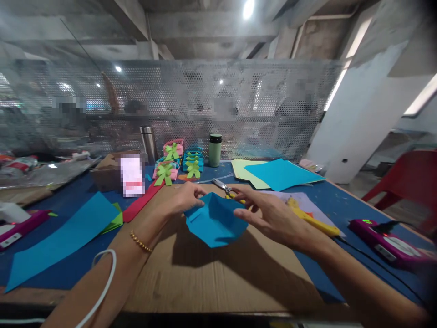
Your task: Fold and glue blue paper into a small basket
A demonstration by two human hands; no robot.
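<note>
A partly folded sheet of blue craft paper (216,223) is held above the cardboard, creased into a shallow, angular shape and casting a shadow. My left hand (182,200) pinches its upper left edge between thumb and fingers. At the right edge, my right hand (268,216) has its thumb over the paper's face, the index finger apart from it; the other fingers are partly hidden. Scissors with yellow handles (232,195) lie open just beyond the paper, close to my right fingertips.
Cardboard (218,291) covers the table's front. Small baskets with green bows (165,172), a green tumbler (215,151) and a steel flask (149,145) stand behind. Blue sheets (283,173) lie back right. A yellow glue gun (316,223) and purple power strip (385,243) are rightward.
</note>
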